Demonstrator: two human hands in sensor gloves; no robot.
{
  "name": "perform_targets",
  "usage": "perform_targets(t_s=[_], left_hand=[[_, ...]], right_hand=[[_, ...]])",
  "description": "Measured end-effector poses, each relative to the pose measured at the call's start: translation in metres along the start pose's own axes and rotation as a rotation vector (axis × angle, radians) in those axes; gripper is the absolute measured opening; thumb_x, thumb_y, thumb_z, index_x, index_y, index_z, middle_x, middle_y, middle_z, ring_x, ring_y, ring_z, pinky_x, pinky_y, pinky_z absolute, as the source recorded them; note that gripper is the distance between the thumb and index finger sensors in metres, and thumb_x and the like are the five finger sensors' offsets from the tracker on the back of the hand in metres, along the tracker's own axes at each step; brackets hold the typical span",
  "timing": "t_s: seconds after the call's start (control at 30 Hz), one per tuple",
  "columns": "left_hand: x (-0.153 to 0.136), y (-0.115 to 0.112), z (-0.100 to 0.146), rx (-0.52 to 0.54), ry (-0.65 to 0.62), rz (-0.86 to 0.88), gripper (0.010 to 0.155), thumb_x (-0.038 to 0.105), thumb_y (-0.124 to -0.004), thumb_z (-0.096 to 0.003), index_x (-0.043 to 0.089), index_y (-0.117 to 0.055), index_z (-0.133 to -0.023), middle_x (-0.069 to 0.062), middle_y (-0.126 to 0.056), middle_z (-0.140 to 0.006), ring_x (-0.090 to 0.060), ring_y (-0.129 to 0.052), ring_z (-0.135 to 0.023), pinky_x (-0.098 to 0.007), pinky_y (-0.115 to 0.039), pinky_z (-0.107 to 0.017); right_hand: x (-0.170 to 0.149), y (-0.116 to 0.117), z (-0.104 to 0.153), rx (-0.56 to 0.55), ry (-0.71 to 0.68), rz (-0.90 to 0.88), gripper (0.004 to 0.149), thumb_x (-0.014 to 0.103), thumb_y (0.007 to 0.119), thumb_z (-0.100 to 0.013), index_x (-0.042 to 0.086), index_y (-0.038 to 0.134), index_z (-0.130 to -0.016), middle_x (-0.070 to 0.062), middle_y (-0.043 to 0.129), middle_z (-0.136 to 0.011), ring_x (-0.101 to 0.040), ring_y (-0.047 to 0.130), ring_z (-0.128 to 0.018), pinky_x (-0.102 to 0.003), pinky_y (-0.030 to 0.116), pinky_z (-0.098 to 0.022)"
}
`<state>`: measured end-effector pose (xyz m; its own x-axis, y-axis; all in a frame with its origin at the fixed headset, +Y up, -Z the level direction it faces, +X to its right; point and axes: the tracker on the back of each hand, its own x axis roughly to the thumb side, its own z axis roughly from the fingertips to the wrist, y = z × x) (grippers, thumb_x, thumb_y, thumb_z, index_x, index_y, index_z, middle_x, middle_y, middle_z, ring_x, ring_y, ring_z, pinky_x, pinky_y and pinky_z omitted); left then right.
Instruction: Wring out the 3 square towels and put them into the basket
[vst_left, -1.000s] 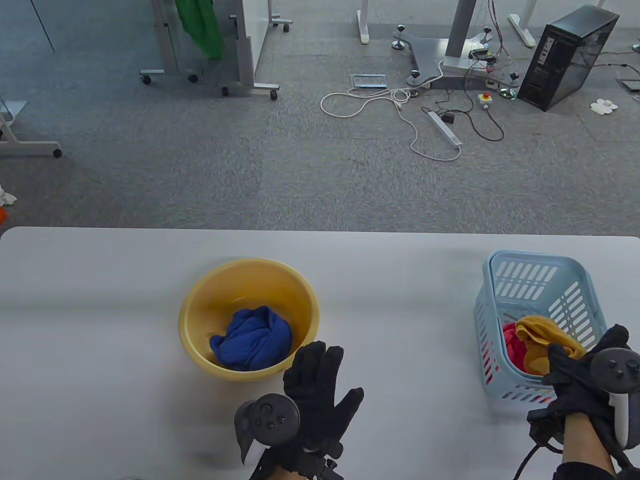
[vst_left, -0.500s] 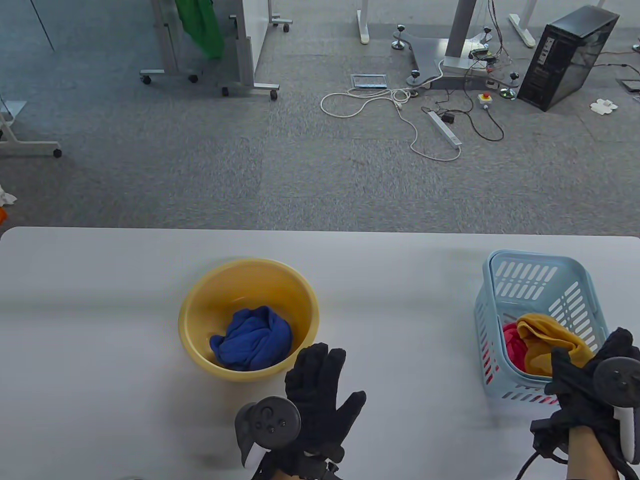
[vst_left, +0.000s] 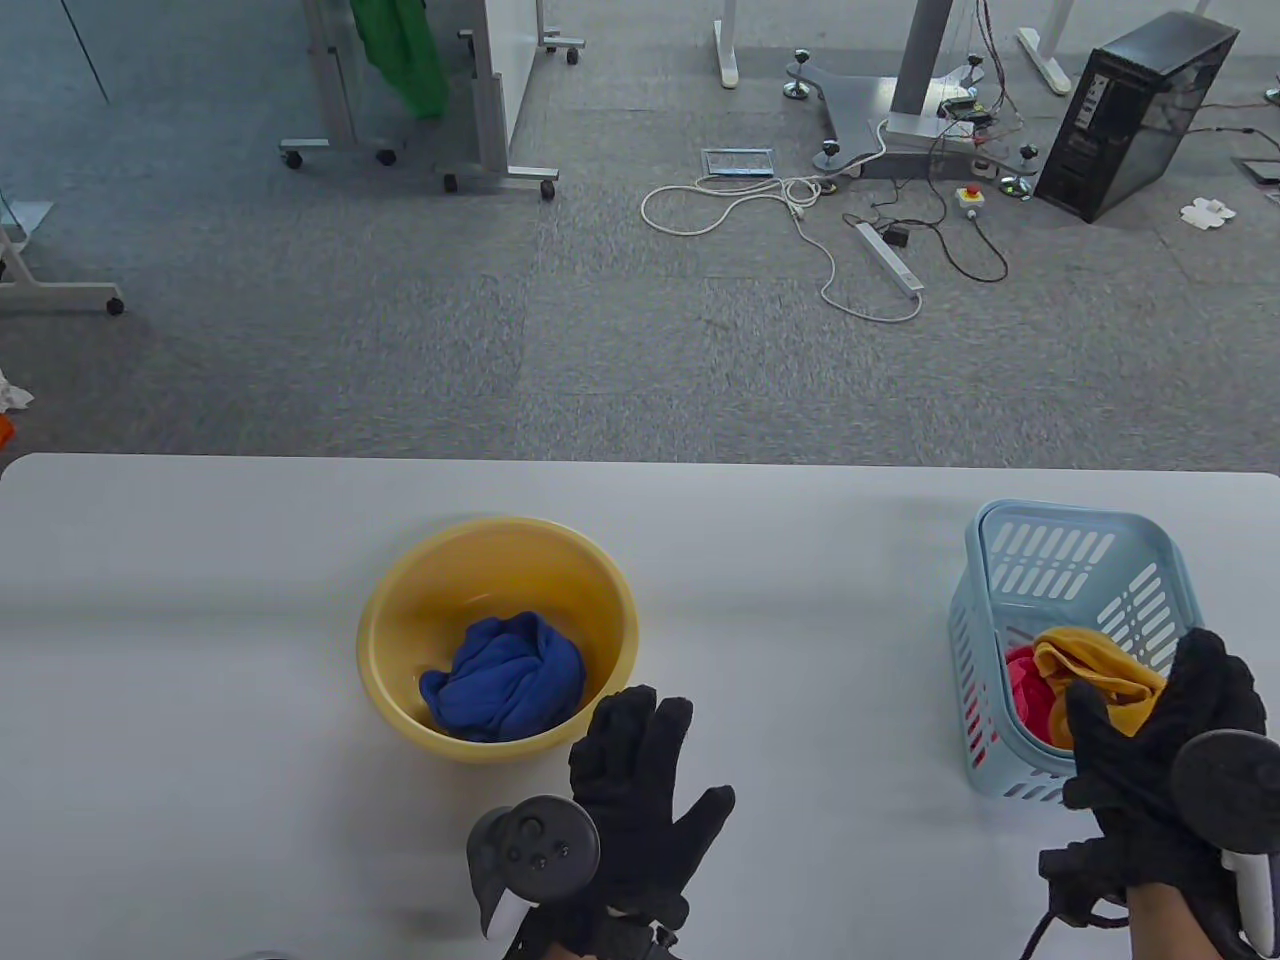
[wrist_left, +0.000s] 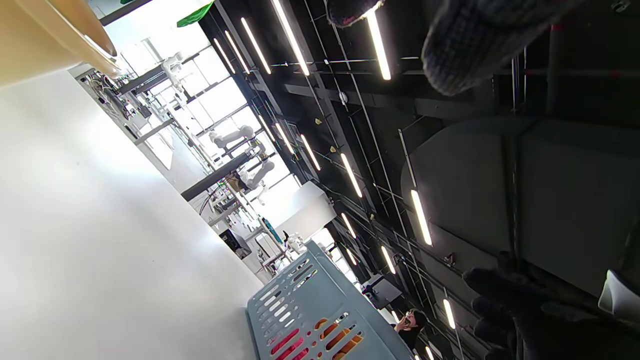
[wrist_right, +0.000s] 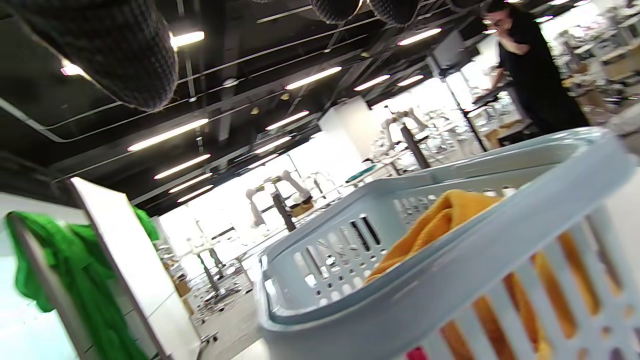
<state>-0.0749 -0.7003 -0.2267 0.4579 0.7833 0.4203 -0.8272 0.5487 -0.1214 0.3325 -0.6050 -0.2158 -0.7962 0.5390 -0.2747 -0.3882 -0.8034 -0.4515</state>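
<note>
Robotics lab – grey carpet tiles, white table (vst_left: 200, 560), black PC tower (vst_left: 1135, 115) amid loose cables and power strip (vst_left: 888, 258), red emergency-stop button (vst_left: 969, 197), wheeled frames; wrist views show robot arms (wrist_right: 272, 192) on stands – exposed ceiling, strip lights

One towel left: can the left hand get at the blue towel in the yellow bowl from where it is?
Probably yes. The left hand is open beside the yellow bowl, and the blue towel lies uncovered inside, nothing between them.
</note>
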Motion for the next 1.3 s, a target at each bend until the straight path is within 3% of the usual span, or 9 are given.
perform_targets(t_s=[0.27,0.57,0.87,1.3], left_hand=[[-0.001,-0.002,0.000,-0.007,0.007,-0.014,0.081,0.058,-0.079,-0.0565,0.027,-0.038,-0.119,-0.018,-0.021,-0.120,-0.048,-0.015,-0.111,-0.078,-0.016,-0.065],[-0.001,-0.006,0.000,-0.030,0.013,-0.053,0.084,0.056,-0.085,-0.0550,0.026,-0.039,-0.119,-0.019,-0.022,-0.120,-0.048,-0.014,-0.110,-0.078,-0.016,-0.065],[-0.006,-0.009,-0.001,-0.045,0.015,-0.063,0.084,0.058,-0.084,-0.0546,0.027,-0.040,-0.119,-0.018,-0.022,-0.120,-0.048,-0.014,-0.111,-0.078,-0.016,-0.064],[-0.013,-0.015,-0.001,-0.066,0.025,-0.133,0.083,0.058,-0.083,-0.0546,0.028,-0.041,-0.119,-0.018,-0.023,-0.120,-0.048,-0.015,-0.111,-0.078,-0.015,-0.065]], right_hand=[[0.039,0.029,0.022,0.080,-0.193,0.012,0.098,0.054,0.086,-0.050,0.018,0.021,-0.112,-0.024,0.022,-0.114,-0.057,0.026,-0.102,-0.073,0.030,-0.073],[0.066,0.082,0.063,0.224,-0.362,0.025,0.096,0.054,0.087,-0.049,0.018,0.025,-0.113,-0.024,0.020,-0.114,-0.058,0.022,-0.102,-0.075,0.027,-0.072],[0.076,0.119,0.086,0.301,-0.411,0.001,0.097,0.055,0.087,-0.049,0.018,0.026,-0.114,-0.024,0.017,-0.115,-0.059,0.021,-0.102,-0.077,0.024,-0.070],[0.067,0.154,0.103,0.289,-0.374,-0.089,0.096,0.055,0.089,-0.049,0.017,0.029,-0.115,-0.024,0.023,-0.116,-0.058,0.025,-0.104,-0.078,0.026,-0.070]])
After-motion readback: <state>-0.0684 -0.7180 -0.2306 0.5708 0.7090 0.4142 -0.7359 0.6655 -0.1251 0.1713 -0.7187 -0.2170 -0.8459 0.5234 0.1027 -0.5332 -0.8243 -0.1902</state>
